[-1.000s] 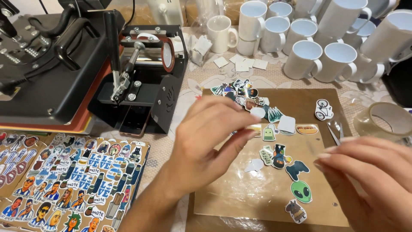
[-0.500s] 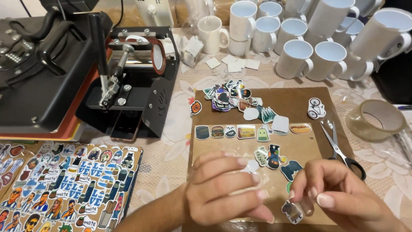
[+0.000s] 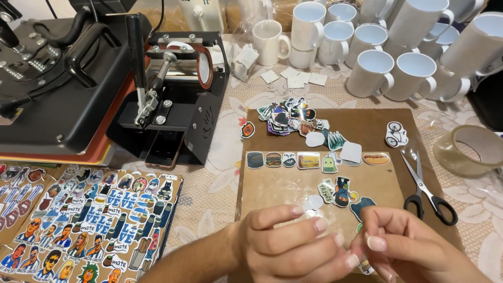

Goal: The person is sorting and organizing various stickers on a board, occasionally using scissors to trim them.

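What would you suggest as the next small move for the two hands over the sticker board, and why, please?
Probably lay the piece pinched between the left hand and right hand onto the bare tan sheet, just under the row of stickers. The fingertips meet low over the sheet, and loose stickers already lie close by. What they pinch is too small to tell.

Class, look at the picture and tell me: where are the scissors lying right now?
In the head view, the scissors lie on the right edge of the brown board, between the sticker row and the tape roll.
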